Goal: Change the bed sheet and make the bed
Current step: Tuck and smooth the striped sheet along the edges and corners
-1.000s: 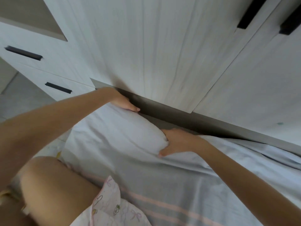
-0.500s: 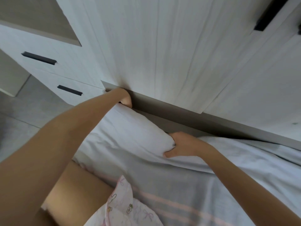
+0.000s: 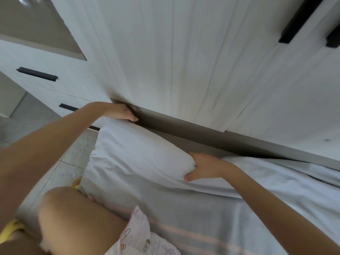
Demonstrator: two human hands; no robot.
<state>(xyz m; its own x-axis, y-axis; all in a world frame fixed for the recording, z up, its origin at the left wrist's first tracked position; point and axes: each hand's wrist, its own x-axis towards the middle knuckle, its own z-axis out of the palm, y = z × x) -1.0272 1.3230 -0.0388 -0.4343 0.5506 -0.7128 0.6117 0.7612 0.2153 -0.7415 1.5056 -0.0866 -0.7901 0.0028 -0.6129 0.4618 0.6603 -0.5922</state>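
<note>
Where the sheet [image 3: 139, 157] covers the corner against the wardrobe [image 3: 184, 61], the left hand [image 3: 121, 112] dips into the narrow dark gap [image 3: 165, 124], fingers hidden, grip unclear. The right hand [image 3: 206, 167] clamps a bulge of sheet at that edge; floor [image 3: 60, 162] lies open leftward.

At ten o'clock the left hand [image 3: 122, 113] is curling its fingers over the far corner of the pale bed sheet [image 3: 139, 155], apparently gripping it, against the base of the white wardrobe [image 3: 184, 61]. At four o'clock the right hand [image 3: 204, 167] is clutching a bulging fold of the sheet. A bare knee [image 3: 73, 218] is resting at seven o'clock.
</note>
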